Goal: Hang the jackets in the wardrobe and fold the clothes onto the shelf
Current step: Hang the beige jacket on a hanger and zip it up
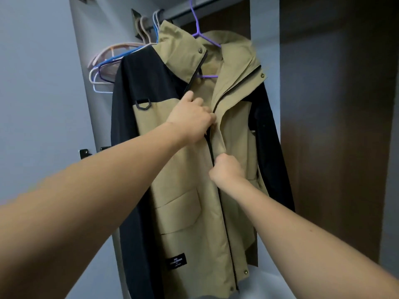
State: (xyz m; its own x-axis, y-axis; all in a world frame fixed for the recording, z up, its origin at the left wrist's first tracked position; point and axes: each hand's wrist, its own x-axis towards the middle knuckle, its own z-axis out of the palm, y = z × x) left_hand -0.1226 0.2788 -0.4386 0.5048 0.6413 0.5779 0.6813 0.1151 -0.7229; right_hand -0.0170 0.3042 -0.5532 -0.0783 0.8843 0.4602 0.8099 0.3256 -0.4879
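Wardrobe point(323, 126) fills the view, grey panel at left, dark brown inside at right; top and bottom cut off. Jacket point(185, 201), khaki body with black sleeves, hangs inside on a purple hanger point(199, 33) hooked over the rail point(183, 15); hem runs out of view at the bottom. Most of the hanger is hidden under the collar, only hook and a short bar show. Front closed along the zip from the bottom to about chest height, collar open above that.

Left hand point(192, 119) at the chest, fingers curled onto the edge of the left front panel by the zip; fingertips hidden in the fabric. Right hand point(226, 169) lower, clenched on a fold of the right front panel beside the zip line; whether it holds the zip pull can't be made out.

Spare hangers point(108, 65), pink, blue and white, bunched on the rail left of the jacket, partly behind its shoulder. Black label point(176, 261) near the hem, text too small to read.
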